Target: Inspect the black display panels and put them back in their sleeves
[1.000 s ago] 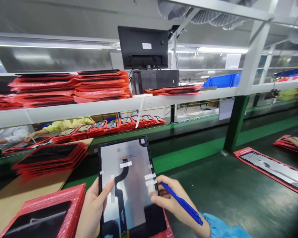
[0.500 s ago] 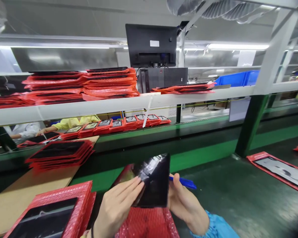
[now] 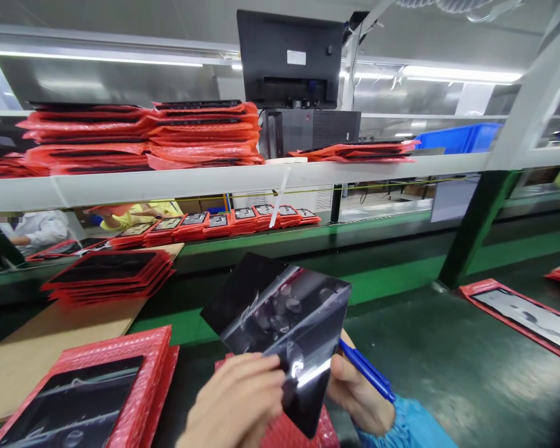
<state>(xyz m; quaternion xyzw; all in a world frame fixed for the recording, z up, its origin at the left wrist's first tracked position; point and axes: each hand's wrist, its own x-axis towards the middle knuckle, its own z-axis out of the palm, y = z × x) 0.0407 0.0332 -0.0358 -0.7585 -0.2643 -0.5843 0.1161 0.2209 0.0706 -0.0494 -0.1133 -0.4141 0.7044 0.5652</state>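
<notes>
A glossy black glass panel (image 3: 280, 311), like a tablet screen, is held tilted in front of me, with bright reflections across its face. My left hand (image 3: 238, 398) grips its near left edge, fingers over the face and thumb hidden. At the lower right edge my right hand (image 3: 357, 392) holds the panel, and a blue pen (image 3: 368, 370) is tucked in that same hand. Below lies a red bubble-wrap bag (image 3: 324, 429), partly covered. To the left, another black panel (image 3: 74, 404) rests on a stack of red bubble-wrap bags (image 3: 156, 373).
A stack of red-wrapped panels (image 3: 112, 267) stands on a tan board (image 3: 51, 354). A red-edged grey part (image 3: 522, 311) lies right, beside a green post (image 3: 476, 230). Beyond the white rail (image 3: 191, 186) are a monitor (image 3: 292, 62), more red stacks (image 3: 205, 134) and co-workers.
The panel has turned so that more of its face shows, tilting to the lower right. My left hand has shifted slightly right and down; the pen now points further downward. The view has tilted down.
</notes>
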